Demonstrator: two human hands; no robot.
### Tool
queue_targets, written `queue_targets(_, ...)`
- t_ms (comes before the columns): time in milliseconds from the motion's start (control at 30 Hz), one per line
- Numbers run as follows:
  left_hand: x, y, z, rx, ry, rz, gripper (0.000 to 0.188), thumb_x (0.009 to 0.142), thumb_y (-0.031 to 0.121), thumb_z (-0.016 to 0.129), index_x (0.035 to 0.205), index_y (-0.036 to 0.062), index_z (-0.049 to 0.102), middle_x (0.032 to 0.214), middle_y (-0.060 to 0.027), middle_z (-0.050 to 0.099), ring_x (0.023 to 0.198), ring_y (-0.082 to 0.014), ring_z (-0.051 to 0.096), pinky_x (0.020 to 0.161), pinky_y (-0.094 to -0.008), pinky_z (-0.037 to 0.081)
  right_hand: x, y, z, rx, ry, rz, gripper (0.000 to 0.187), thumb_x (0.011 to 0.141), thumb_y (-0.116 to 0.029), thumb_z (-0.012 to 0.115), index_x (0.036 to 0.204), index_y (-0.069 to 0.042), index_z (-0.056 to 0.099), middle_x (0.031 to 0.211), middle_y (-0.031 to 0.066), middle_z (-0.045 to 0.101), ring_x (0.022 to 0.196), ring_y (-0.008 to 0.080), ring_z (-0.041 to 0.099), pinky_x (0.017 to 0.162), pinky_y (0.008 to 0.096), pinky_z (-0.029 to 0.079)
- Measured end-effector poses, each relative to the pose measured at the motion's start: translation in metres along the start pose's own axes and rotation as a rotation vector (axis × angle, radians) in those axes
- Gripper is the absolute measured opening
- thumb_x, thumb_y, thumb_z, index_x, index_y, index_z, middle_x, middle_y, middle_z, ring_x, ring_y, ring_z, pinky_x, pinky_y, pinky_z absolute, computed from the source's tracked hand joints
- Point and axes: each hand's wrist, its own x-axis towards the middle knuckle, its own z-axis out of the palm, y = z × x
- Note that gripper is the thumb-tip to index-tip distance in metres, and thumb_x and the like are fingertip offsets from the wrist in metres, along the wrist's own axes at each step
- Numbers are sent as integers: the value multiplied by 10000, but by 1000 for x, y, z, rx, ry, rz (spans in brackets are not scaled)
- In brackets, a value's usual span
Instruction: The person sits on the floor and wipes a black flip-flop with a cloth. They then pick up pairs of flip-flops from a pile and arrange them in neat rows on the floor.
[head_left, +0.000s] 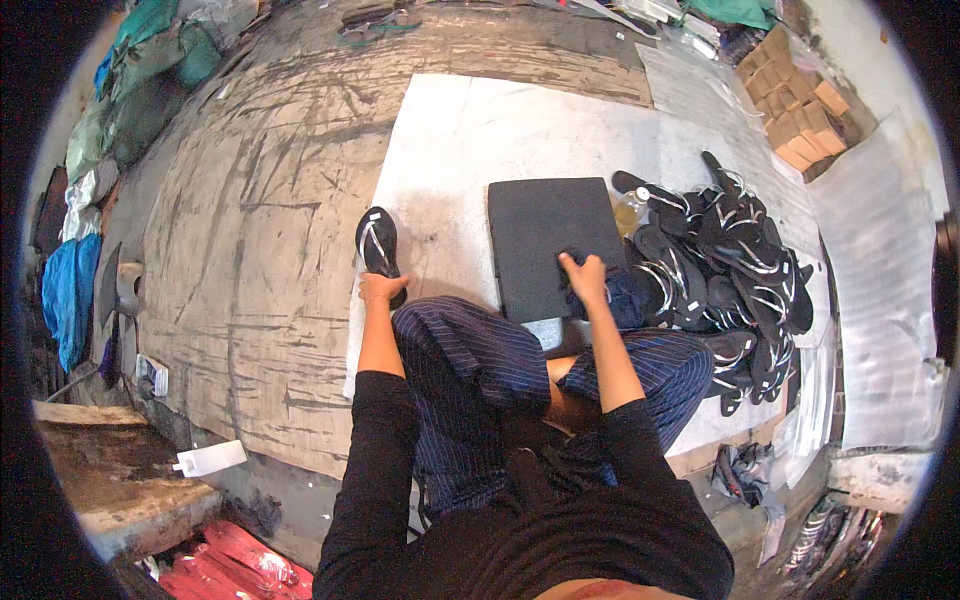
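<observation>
My left hand [381, 287] is closed round the heel end of a black sandal [378, 238] with silvery straps. The sandal points away from me, over the left edge of the white sheet [450, 130]. Above the near right part of a square black pad [545, 225], my right hand [588, 280] grips a bunched dark cloth [622, 303]. Part of that cloth lies beside the pad, against my right knee. To the right of the pad is a heap of black sandals [715, 245] with silvery straps.
A bottle of yellowish liquid [630, 212] stands between pad and heap. Brown cardboard boxes [795, 105] are stacked far right. Sacks [150, 85] and a blue plastic sheet [72, 295] line the left. A white bottle [212, 459] lies near left, by red plastic-wrapped items [235, 565].
</observation>
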Motion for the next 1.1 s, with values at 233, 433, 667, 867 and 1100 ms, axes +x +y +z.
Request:
queue_targets(233,-48,112,-24,-136,140,682,959,586,430,785,1249,-141,393,1273,-369,407,1206,-438,410,1020,-425,348,-11,-7,11,-86,103,-44,531,748,-437,635,753,93,609,818,308,621,795,460,607,721,492,480)
queue_targets(433,-186,165,46,-68,-1,788,1048,542,341,846,1362,15,281,1238,-228,371,1187,-375,383,990,-501,340,7,22,-2,-5,209,-48,377,805,-280,500,734,77,598,833,298,613,820,481,582,752,526,449)
queue_targets(667,-193,159,67,-44,207,852,868,542,281,845,1276,88,423,1177,-121,438,1147,-309,424,896,-458,393,-14,-8,-4,-544,-124,-535,209,727,-184,575,755,-5,679,772,209,651,884,365,633,696,478,509)
queue_targets(867,-185,156,68,-123,216,848,818,524,286,853,1227,56,504,1104,-127,450,1095,-318,442,846,-456,426,23,-3,-27,-768,-231,-581,189,749,-143,561,783,-17,698,856,239,624,840,331,632,687,434,526)
queue_targets(1100,-181,154,68,-160,175,841,818,515,289,857,1231,56,535,1072,-154,448,1053,-339,445,832,-454,440,-8,3,-13,-605,-199,-527,131,696,-88,575,687,15,655,798,249,618,791,366,623,672,456,521)
